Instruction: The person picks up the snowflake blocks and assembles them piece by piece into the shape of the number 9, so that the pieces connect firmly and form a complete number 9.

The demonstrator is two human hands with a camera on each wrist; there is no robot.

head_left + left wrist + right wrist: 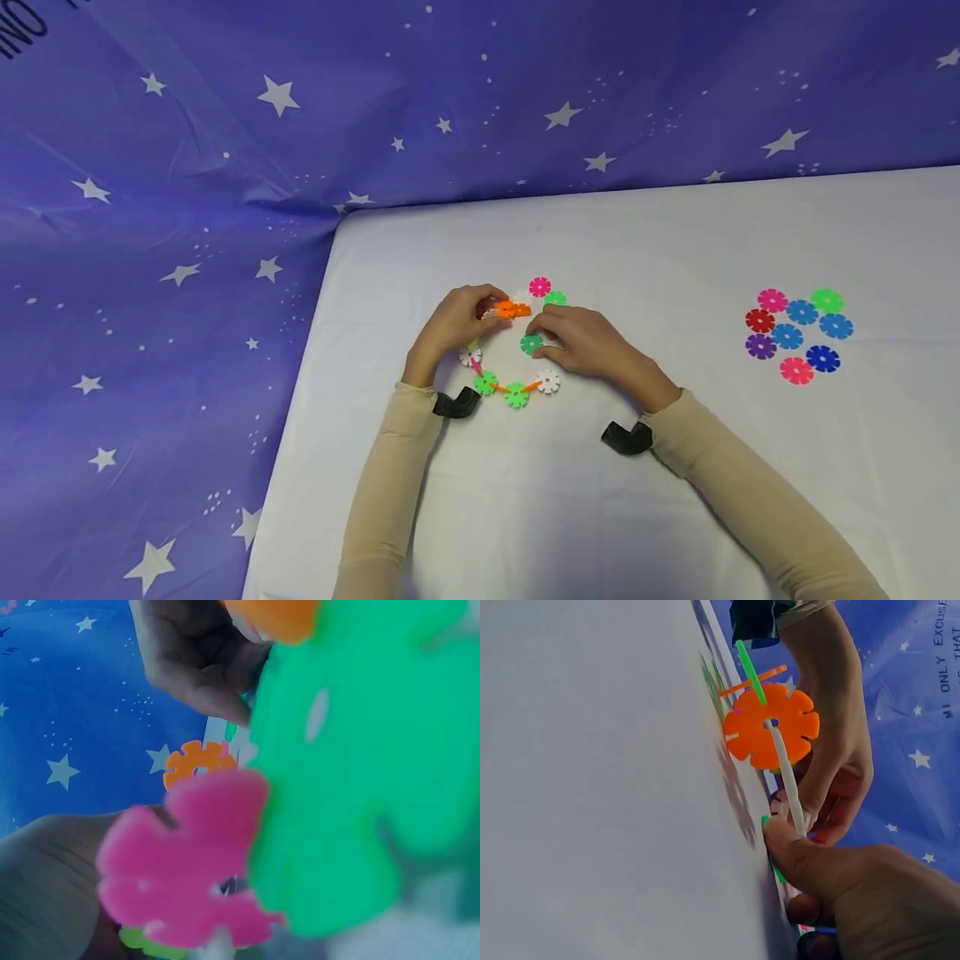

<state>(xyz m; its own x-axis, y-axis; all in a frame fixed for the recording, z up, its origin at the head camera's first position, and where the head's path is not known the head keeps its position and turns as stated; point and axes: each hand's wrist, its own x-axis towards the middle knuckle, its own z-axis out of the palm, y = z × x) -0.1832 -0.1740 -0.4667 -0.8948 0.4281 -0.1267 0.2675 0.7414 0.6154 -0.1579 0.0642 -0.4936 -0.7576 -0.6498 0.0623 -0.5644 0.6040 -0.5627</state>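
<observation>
A curved chain of slotted plastic snowflake discs lies between the hands, with a white disc [548, 382] at its near end and green discs [486, 382] along it. At the far part of the chain, my left hand [456, 323] pinches an orange snowflake disc [506, 309] between thumb and fingers. Opposite it, my right hand [581, 340] grips a teal snowflake disc [532, 344] by its edge. Close to the left wrist camera, a pink disc [180, 862] and a large green disc [337, 772] of the chain hide most of the left fingers.
Beyond the right fingers are a pink disc [540, 287] and a light green disc [555, 298]. Several loose discs, among them a red one [760, 321], lie on the white table [675, 250] at right. A purple starry cloth [450, 83] borders the table.
</observation>
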